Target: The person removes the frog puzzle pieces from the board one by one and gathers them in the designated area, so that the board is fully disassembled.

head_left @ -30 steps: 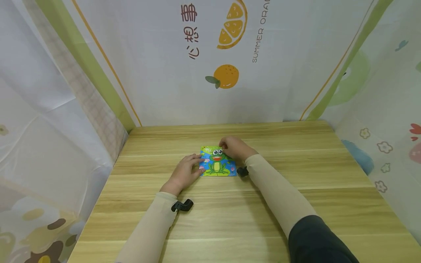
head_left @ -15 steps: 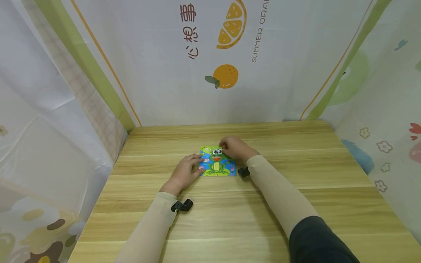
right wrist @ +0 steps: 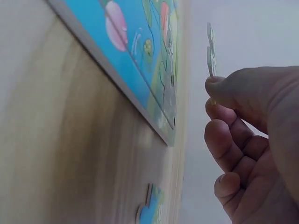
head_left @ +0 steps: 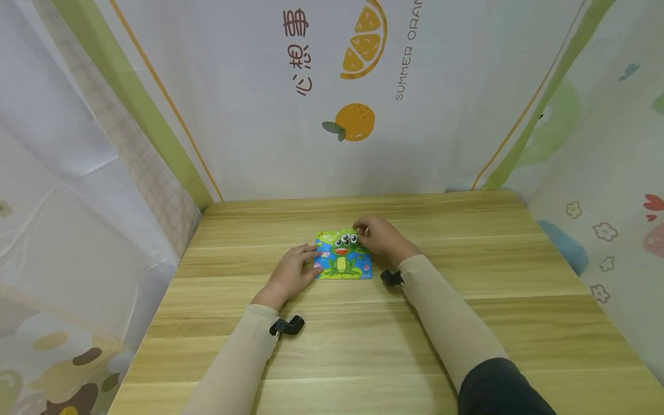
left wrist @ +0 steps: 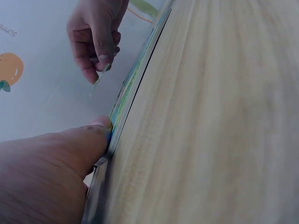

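Observation:
A frog picture puzzle [head_left: 341, 266] lies flat on the table, its blue part and raised edge large in the right wrist view [right wrist: 128, 65]. Thumb and index finger of my right hand [head_left: 383, 237] pinch a thin piece with frog eyes [head_left: 350, 237], held edge-on above the board in the right wrist view [right wrist: 211, 51]. My left hand [head_left: 290, 272] rests at the board's left side, fingers spread, its thumb on the edge in the left wrist view. The board's upper right corner is partly hidden by my right hand.
A loose blue and green piece [right wrist: 152, 207] lies on the wooden table [head_left: 332, 351] beside the board, in the right wrist view. Printed curtains [head_left: 249, 138] hang behind the table and at both sides.
My right hand has moved slightly right with the piece, which now stands apart from the frog's eyes beneath, so several eyes show. My left hand has stayed in place.

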### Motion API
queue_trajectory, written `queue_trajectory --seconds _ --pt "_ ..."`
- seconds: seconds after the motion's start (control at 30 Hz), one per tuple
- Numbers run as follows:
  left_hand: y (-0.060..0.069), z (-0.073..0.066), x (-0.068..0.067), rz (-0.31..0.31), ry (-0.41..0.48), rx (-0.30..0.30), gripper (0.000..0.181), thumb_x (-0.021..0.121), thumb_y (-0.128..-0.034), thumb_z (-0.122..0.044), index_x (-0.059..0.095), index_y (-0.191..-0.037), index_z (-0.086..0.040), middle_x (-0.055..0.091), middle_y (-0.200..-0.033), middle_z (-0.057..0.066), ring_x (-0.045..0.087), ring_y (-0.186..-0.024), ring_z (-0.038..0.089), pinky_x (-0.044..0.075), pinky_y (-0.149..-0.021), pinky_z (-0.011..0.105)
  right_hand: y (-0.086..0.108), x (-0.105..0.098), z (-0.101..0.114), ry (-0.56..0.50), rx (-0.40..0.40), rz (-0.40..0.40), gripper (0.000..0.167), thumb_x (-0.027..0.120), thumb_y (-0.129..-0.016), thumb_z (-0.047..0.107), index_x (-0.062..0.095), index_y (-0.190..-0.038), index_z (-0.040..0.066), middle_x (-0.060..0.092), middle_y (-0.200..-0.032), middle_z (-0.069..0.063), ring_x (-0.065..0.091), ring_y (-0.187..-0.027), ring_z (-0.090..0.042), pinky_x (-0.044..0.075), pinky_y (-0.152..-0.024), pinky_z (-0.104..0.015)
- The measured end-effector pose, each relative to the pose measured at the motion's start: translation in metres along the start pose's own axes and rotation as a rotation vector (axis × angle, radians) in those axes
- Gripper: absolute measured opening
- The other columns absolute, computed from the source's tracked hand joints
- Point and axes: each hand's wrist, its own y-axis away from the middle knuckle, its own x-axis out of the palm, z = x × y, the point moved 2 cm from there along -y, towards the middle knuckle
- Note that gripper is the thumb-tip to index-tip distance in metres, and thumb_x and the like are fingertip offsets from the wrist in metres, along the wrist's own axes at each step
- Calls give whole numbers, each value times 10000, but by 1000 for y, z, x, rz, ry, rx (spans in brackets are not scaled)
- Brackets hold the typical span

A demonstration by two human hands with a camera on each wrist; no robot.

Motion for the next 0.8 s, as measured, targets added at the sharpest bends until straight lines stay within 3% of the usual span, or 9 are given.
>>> queue_trajectory --seconds 0.37,0.8 --pt "-1 1 1 -4 9 -4 469 729 -1010 -337 655 -1432 -145 523 -1569 40 409 -1487 328 354 -1226 540 22 -9 -18 -133 72 -49 281 608 -1034 165 692 -1300 132 649 -1108 4 601 -943 -218 548 -828 -386" --pt "-2 5 3 6 11 -17 472 721 -1011 -370 656 -1433 -167 512 -1579 16 397 -1497 307 348 -1233 519 36 -14 -38 -110 92 -99 272 641 -1036 180 687 -1293 105 660 -1100 -22 578 -938 -230 521 -806 -383"
